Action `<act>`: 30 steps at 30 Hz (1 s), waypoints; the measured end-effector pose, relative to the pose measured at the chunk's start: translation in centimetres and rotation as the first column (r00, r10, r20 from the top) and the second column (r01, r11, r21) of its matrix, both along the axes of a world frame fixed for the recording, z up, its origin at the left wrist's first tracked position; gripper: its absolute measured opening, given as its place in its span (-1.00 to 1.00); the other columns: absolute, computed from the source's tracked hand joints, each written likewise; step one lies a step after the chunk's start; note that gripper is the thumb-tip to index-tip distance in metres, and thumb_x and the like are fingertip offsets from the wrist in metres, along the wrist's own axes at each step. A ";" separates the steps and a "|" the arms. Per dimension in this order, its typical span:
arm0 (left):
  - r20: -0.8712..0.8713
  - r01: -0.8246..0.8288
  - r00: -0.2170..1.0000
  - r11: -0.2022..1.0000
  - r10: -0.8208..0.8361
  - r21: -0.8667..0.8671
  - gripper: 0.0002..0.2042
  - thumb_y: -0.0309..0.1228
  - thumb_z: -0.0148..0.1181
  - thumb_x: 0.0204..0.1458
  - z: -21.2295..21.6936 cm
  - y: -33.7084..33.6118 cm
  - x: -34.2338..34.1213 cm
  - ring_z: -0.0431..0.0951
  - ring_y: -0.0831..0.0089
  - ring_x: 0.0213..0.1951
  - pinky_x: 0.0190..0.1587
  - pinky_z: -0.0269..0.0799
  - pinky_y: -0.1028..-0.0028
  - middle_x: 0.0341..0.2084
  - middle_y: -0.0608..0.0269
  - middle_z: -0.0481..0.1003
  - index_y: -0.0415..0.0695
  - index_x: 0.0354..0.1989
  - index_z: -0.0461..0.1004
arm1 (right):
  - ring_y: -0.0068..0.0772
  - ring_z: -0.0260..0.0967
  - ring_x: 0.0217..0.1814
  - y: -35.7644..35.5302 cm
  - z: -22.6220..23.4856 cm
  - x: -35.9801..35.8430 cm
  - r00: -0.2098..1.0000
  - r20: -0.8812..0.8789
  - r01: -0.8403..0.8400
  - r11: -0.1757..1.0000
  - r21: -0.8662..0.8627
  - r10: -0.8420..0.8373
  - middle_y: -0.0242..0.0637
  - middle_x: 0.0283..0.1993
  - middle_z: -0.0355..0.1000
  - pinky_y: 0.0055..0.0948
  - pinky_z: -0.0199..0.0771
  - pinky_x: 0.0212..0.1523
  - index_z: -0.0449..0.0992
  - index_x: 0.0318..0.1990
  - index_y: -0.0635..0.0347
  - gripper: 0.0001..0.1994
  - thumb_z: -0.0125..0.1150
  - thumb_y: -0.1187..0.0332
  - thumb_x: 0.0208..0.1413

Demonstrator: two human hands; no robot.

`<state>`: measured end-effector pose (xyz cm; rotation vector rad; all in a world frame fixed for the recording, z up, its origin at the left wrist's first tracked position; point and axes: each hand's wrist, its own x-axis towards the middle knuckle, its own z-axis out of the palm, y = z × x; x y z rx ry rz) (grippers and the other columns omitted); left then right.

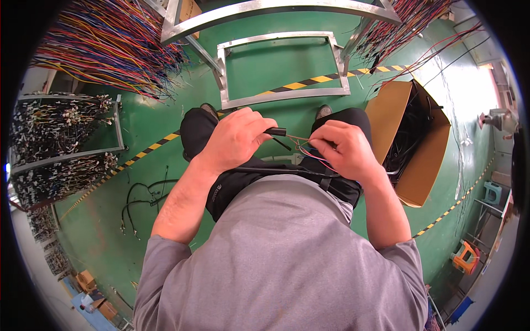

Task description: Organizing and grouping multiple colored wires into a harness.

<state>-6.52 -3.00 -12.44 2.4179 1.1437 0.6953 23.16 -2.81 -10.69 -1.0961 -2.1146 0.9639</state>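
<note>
My left hand (237,138) is closed round a short black tube (276,131), whose end sticks out toward the right. From that end thin coloured wires (298,139) run across the gap to my right hand (343,144). Its thumb and fingers are pinched together on the wires, and pink and blue strands hang below them. A thinner black piece (282,144) slants down beside the tube; its upper end is hidden by my left hand. Across my lap, below both hands, lies a long black cable (276,171).
Beyond my feet stands a metal frame (284,103). Thick bundles of coloured wires hang at far left (110,47) and far right (395,25). An open cardboard box (391,99) of black cables is by my right knee. Left are a harness (128,205) on the floor and a wire-laden rack (119,124).
</note>
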 end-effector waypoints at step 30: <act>-0.004 -0.008 1.000 0.997 0.008 0.074 -0.70 -0.51 0.45 -0.02 0.3 0.1 0.0 0.56 0.14 -0.26 -0.15 0.52 0.19 -0.36 0.22 0.54 -0.10 -0.07 0.62 | -0.19 0.46 -0.33 0.4 -0.9 -1.0 0.998 0.023 0.063 0.993 -0.100 -0.061 -0.19 -0.37 0.51 -0.28 0.45 -0.29 0.63 -0.24 0.30 -0.91 0.35 0.45 0.24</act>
